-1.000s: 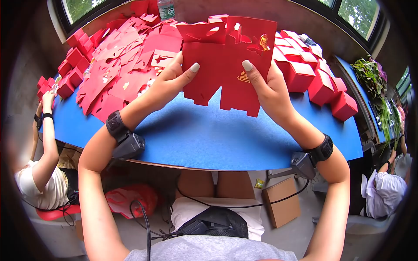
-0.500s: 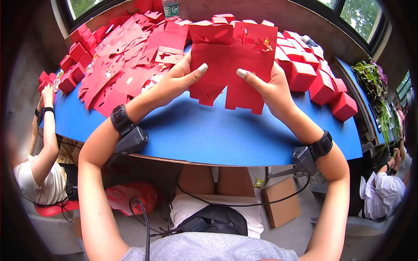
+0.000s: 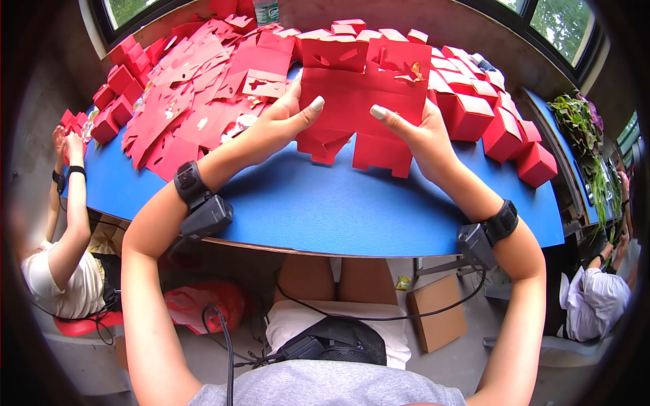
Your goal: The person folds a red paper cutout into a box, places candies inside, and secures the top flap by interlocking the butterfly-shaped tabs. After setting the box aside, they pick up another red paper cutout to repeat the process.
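Note:
Between my two hands a flat, unfolded red box blank (image 3: 362, 101) is held up above the table, facing me. It has cut-out slots near its top and two flaps hanging at the bottom. My left hand (image 3: 288, 118) grips its left edge, thumb on the near face and fingers behind. On the right edge, my right hand (image 3: 416, 128) holds it the same way. The fingers behind the sheet are mostly hidden. A heap of loose red box blanks (image 3: 196, 88) lies beyond my left hand. Folded red boxes (image 3: 474, 118) stand in rows beyond my right hand.
The blue table (image 3: 332, 210) curves in front of me. More red boxes (image 3: 122, 84) sit at its far left, near a co-worker's hands (image 3: 70, 143). A plastic bottle (image 3: 266, 12) stands at the back. Green plants (image 3: 575, 115) lie on another table at right, beside another person.
The box blank has shifted and tilted slightly in my hands, its left bottom flap turning a little. Both hands keep their hold. The co-worker's hands at left have moved slightly.

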`<state>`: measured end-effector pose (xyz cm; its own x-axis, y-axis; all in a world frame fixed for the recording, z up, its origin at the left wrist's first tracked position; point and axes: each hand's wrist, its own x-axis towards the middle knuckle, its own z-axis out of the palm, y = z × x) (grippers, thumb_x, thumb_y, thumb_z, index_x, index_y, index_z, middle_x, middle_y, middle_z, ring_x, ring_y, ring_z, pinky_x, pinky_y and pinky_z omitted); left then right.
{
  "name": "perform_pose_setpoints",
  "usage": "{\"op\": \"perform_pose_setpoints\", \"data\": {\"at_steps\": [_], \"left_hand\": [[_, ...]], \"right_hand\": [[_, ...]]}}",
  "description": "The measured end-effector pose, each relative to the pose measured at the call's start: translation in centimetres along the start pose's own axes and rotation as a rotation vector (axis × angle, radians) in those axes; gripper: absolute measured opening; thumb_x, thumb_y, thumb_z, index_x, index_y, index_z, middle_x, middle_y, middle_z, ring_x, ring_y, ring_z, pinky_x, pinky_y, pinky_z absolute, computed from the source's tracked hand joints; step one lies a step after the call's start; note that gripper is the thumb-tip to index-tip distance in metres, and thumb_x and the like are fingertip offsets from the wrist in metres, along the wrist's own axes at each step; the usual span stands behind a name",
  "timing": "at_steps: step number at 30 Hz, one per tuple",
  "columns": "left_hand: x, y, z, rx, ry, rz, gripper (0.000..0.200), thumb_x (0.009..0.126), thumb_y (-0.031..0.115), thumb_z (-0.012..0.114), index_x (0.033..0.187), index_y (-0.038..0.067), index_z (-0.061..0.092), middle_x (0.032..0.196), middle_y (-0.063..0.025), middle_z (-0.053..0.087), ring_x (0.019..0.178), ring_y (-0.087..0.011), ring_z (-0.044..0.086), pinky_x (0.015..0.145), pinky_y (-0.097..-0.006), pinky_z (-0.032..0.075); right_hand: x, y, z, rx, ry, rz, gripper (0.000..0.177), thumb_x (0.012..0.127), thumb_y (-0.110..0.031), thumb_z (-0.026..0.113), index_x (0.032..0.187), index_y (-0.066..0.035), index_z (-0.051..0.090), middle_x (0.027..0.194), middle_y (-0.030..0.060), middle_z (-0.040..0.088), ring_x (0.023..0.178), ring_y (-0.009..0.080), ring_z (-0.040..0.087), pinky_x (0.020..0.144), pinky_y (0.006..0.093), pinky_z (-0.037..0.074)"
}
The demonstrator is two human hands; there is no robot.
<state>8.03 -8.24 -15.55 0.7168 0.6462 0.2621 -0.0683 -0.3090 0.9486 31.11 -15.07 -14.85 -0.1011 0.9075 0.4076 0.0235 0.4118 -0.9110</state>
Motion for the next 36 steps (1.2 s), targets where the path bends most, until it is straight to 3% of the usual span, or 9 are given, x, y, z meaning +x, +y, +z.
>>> {"op": "perform_pose_setpoints", "data": {"at_steps": [6, 8, 12, 14, 26, 30, 33, 35, 36], "left_hand": [[0.0, 0.4, 0.4, -0.058, -0.018, 0.021, 0.063, 0.098, 0.025, 0.046, 0.145, 0.004, 0.009, 0.141, -0.0128, 0.034, 0.130, -0.0178, 0.035, 0.107, -0.0337, 0.031], [0.0, -0.2, 0.5, 0.011, 0.018, 0.095, 0.056, 0.097, 0.027, 0.048, 0.141, 0.004, 0.021, 0.137, -0.0117, 0.041, 0.124, -0.0192, 0.045, 0.100, -0.0352, 0.041], [0.0, -0.1, 0.4, 0.026, -0.004, 0.089, 0.058, 0.097, 0.025, 0.048, 0.142, 0.004, 0.018, 0.138, -0.0119, 0.039, 0.125, -0.0195, 0.043, 0.102, -0.0359, 0.038], [0.1, 0.1, 0.5, 0.036, -0.044, 0.112, 0.064, 0.097, 0.024, 0.048, 0.143, 0.001, 0.011, 0.140, -0.0143, 0.035, 0.131, -0.0192, 0.034, 0.108, -0.0348, 0.030], [-0.1, -0.1, 0.5, 0.059, -0.038, 0.110, 0.060, 0.098, 0.023, 0.046, 0.144, 0.007, 0.011, 0.139, -0.0129, 0.039, 0.126, -0.0202, 0.043, 0.102, -0.0369, 0.039], [-0.1, -0.1, 0.5, 0.050, -0.047, 0.128, 0.061, 0.098, 0.023, 0.047, 0.144, 0.005, 0.012, 0.138, -0.0130, 0.040, 0.126, -0.0209, 0.042, 0.103, -0.0375, 0.037], [-0.1, 0.0, 0.5, 0.041, -0.090, 0.073, 0.078, 0.094, 0.020, 0.055, 0.144, 0.004, -0.001, 0.140, -0.0168, 0.032, 0.130, -0.0219, 0.035, 0.107, -0.0368, 0.032], [0.0, -0.5, 0.6, 0.363, 0.004, 0.266, 0.092, 0.089, 0.021, 0.063, 0.142, 0.003, -0.009, 0.140, -0.0204, 0.030, 0.130, -0.0244, 0.035, 0.107, -0.0375, 0.032], [-0.1, -0.9, 0.6, 0.380, 0.065, 0.263, 0.099, 0.084, 0.021, 0.069, 0.142, 0.007, -0.010, 0.137, -0.0225, 0.031, 0.128, -0.0268, 0.038, 0.105, -0.0395, 0.036]], "right_hand": [[-0.1, 0.3, -0.1, 0.045, -0.023, 0.058, 0.033, 0.083, -0.019, 0.071, 0.108, -0.002, 0.059, 0.100, 0.0058, 0.066, 0.090, 0.0103, 0.062, 0.079, 0.0266, 0.052], [-0.2, 0.3, 0.0, 0.037, -0.024, 0.053, 0.033, 0.083, -0.019, 0.072, 0.108, -0.002, 0.060, 0.100, 0.0059, 0.066, 0.090, 0.0104, 0.062, 0.079, 0.0266, 0.051], [-0.2, 0.1, 0.0, -0.009, -0.039, 0.042, 0.033, 0.082, -0.020, 0.073, 0.108, -0.003, 0.060, 0.100, 0.0060, 0.066, 0.090, 0.0108, 0.062, 0.078, 0.0268, 0.051], [-0.2, 0.2, 0.0, -0.005, -0.048, 0.051, 0.034, 0.082, -0.020, 0.072, 0.109, -0.003, 0.060, 0.100, 0.0059, 0.065, 0.090, 0.0111, 0.061, 0.079, 0.0270, 0.051], [-0.2, 0.5, 0.3, -0.044, -0.035, 0.061, 0.036, 0.082, -0.020, 0.072, 0.111, -0.003, 0.058, 0.103, 0.0060, 0.064, 0.094, 0.0132, 0.060, 0.081, 0.0286, 0.050], [-0.1, 0.7, 0.2, -0.056, -0.036, 0.049, 0.037, 0.082, -0.022, 0.072, 0.111, -0.004, 0.058, 0.103, 0.0062, 0.064, 0.095, 0.0133, 0.060, 0.081, 0.0286, 0.050], [-0.3, 0.4, 0.2, -0.063, -0.048, 0.091, 0.039, 0.083, -0.019, 0.071, 0.115, -0.003, 0.056, 0.108, 0.0075, 0.062, 0.099, 0.0151, 0.059, 0.085, 0.0298, 0.049], [-0.2, 0.6, 0.2, -0.068, -0.067, 0.080, 0.039, 0.084, -0.019, 0.070, 0.116, -0.002, 0.055, 0.109, 0.0078, 0.062, 0.099, 0.0146, 0.059, 0.086, 0.0296, 0.049], [-0.2, 0.7, 0.2, -0.049, -0.085, 0.049, 0.036, 0.085, -0.019, 0.069, 0.115, -0.003, 0.057, 0.107, 0.0066, 0.063, 0.097, 0.0133, 0.060, 0.084, 0.0285, 0.050]]}}
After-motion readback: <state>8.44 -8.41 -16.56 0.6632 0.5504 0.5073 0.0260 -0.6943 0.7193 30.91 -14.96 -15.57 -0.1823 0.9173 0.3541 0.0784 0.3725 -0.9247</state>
